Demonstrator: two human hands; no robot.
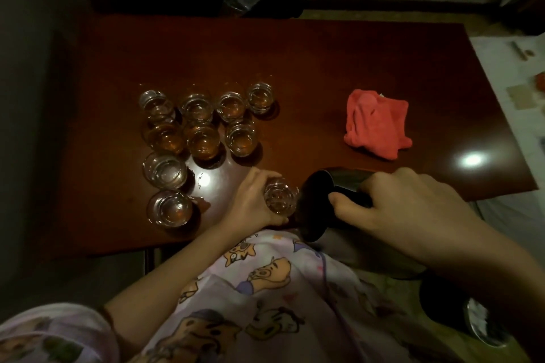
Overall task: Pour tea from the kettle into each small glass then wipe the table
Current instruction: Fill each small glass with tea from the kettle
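garment: pale lilac top (265, 298) | print: orange and yellow cartoon characters all over | sleeves: short, same print (50, 333) | forearms bare | no rings or watch visible

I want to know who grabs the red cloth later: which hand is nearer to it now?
Right. The right hand, gripping the kettle, sits just below the red cloth; the left hand is farther left.

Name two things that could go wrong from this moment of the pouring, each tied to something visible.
1. The left hand holds the small glass beside the tilted kettle; tea could splash onto the fingers.
2. That glass sits near the table edge, so spilled tea may run onto the person's clothing.
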